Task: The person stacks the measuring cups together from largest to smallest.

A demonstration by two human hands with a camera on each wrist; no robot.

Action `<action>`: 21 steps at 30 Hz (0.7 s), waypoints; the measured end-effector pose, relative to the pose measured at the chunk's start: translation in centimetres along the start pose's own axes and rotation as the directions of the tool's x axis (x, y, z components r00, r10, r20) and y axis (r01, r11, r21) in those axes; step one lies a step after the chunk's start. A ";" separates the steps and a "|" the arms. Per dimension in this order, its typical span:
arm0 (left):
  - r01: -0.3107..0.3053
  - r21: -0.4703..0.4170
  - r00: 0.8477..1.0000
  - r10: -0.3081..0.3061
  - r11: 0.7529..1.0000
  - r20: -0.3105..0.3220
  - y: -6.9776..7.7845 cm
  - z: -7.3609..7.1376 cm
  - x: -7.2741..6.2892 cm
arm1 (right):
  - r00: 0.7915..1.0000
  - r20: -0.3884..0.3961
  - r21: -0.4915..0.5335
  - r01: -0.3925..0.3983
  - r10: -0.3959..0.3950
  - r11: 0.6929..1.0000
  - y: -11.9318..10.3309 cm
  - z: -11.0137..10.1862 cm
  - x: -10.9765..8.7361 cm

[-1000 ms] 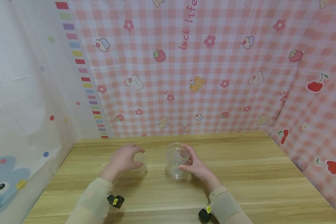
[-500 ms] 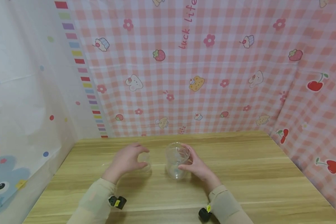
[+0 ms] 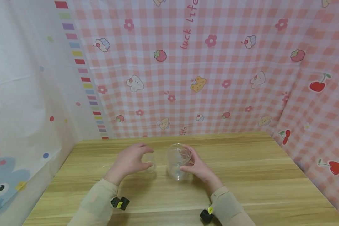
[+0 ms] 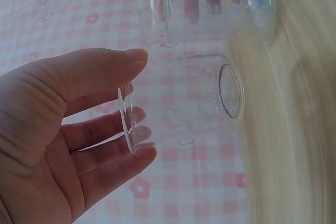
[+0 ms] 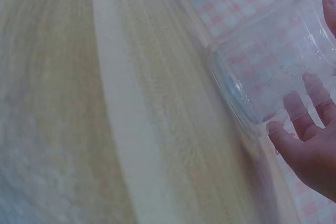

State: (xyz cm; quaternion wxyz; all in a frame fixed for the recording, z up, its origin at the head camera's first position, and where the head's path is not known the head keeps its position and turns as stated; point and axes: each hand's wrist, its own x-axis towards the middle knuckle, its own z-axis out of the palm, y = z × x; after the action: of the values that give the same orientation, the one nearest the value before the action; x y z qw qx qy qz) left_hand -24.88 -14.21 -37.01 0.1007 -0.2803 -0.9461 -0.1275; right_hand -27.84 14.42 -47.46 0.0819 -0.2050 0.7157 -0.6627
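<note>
My left hand (image 3: 131, 160) holds a small clear glass cup (image 4: 181, 98) upright by its rim, thumb on one side and fingers on the other. In the head view the hand partly covers this cup (image 3: 151, 164), and its base sits close over the table. Just to the right, my right hand (image 3: 197, 167) grips a larger clear container (image 3: 175, 169) from its right side. That container (image 5: 262, 59) stands upright on the tabletop, its wall showing the fingers through it. A narrow gap separates the two vessels in the head view.
The wood-grain table (image 3: 243, 175) runs back to a pink checked cloth (image 3: 226, 103). White and pink cloths flank it left and right. A faint clear edge (image 3: 104, 166) shows on the table left of my left hand.
My left hand has moved a little to the right with the small cup, nearing the larger container. The right hand and its container have stayed in place.
</note>
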 end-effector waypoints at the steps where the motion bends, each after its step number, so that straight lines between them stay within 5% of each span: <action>1: -0.002 0.000 1.000 0.002 1.000 0.000 0.1 -0.1 0.0 | 1.000 -0.001 0.000 0.000 0.000 1.000 0.0 0.0 0.0; 21: -0.085 0.001 0.991 0.085 0.996 -0.106 1.8 -3.0 0.7 | 1.000 0.013 0.017 0.010 -0.010 1.000 0.1 -0.1 0.0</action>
State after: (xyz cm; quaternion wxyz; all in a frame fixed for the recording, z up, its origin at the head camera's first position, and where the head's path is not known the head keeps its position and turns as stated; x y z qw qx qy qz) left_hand -24.08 -13.29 -33.67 0.1557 -0.3134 -0.9263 -0.1393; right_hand -27.88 14.48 -47.56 0.0851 -0.2122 0.7084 -0.6678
